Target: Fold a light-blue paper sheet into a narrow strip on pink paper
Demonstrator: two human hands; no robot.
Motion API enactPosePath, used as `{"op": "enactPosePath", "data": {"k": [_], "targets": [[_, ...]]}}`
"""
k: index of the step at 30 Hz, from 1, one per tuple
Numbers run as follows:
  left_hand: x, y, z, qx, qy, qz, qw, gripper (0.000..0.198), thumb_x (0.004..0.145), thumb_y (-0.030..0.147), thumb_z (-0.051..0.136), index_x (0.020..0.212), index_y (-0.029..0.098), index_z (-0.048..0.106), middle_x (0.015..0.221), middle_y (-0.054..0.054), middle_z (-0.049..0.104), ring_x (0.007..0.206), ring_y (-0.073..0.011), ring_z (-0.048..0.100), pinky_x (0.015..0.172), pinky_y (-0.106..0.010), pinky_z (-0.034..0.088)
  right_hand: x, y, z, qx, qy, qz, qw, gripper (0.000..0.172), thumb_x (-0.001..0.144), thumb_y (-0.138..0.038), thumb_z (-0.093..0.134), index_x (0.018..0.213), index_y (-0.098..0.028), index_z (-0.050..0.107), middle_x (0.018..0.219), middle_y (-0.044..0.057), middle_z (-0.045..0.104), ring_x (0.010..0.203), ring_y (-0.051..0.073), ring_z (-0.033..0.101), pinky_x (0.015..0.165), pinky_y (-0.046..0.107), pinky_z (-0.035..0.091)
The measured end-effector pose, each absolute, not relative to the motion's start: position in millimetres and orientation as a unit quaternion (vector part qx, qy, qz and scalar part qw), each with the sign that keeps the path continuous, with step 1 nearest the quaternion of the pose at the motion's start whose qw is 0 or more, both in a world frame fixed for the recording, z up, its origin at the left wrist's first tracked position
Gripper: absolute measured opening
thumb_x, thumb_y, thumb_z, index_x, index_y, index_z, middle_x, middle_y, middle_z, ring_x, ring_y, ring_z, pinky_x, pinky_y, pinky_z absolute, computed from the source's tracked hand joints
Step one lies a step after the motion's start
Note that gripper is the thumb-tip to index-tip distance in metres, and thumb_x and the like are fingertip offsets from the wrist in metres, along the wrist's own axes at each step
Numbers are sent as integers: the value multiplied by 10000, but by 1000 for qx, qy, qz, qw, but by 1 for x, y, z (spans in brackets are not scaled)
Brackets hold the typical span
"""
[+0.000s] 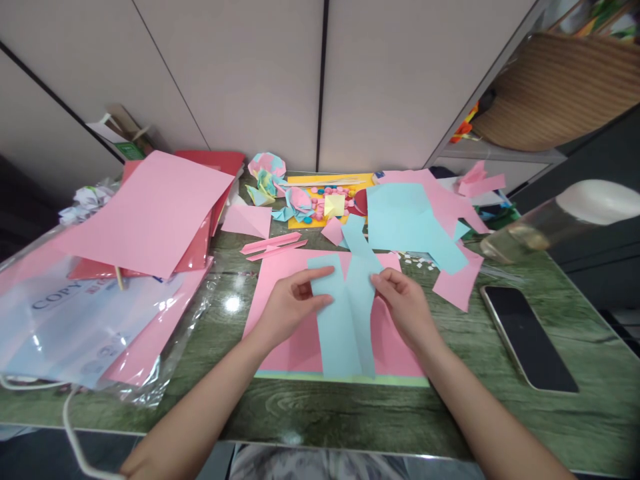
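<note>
A folded piece of light-blue paper (pixel 336 333) stands partly raised over pink sheets (pixel 287 333), its crease running lengthwise. My left hand (pixel 293 300) grips its left part, thumb and forefinger spread across the front; the other fingers are partly hidden. On the opposite side, my right hand (pixel 406 303) pinches the right edge between thumb and fingers. The paper's narrower strip reaches up past my right hand. Just behind lie thin folded pink strips (pixel 274 245) and a small yellow paper square (pixel 334 205).
Paper flowers (pixel 299 200) and a yellow sheet (pixel 295 220) with pink bits lie at the back. Blue paper (pixel 395 213), a phone (pixel 533 340) and a bottle (pixel 530 233) are on the right. A plastic paper packet (pixel 90 327) and pink sheet (pixel 155 213) occupy the left.
</note>
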State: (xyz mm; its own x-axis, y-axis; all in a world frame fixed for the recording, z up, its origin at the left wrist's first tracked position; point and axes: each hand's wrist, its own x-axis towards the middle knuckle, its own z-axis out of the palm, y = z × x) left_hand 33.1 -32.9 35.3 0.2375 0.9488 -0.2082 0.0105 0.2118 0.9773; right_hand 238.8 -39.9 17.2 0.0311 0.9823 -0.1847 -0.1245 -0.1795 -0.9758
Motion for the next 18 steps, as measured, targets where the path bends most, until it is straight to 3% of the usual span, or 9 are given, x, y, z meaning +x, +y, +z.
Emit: {"op": "enactPosePath", "data": {"k": [3,7,10,18], "targets": [[32,-32,33,503,489,384,600,396,649,278,750,1034,221,682,826,-16,648,705,-128,539,619,-242,455,238,-39,18,-508,-402,592,479,272,792,-398,620,626,-207,520,589,-48,500,598,110,472,628,245,371],[32,-33,33,512,511,378,578,265,663,295,736,909,198,718,693,1,618,616,-104,505,571,-225,430,236,-40,18,-486,-399,640,442,268,763,-399,652,633,-197,533,632,-28,522,642,126,498,657,264,399],[33,-34,35,496,499,370,607,332,672,287,730,993,212,689,702,5,626,641,-116,549,596,-235,458,235,-40,15,-486,-395,647,435,251,752,-391,666,650,-193,551,667,-15,553,676,136,515,680,272,402],[34,-35,36,505,490,359,613,466,673,256,726,1126,227,622,823,-25,658,705,-152,588,624,-278,492,236,-39,12,-493,-394,633,449,317,759,-385,664,593,-191,475,581,-50,433,591,101,408,590,236,323]]}}
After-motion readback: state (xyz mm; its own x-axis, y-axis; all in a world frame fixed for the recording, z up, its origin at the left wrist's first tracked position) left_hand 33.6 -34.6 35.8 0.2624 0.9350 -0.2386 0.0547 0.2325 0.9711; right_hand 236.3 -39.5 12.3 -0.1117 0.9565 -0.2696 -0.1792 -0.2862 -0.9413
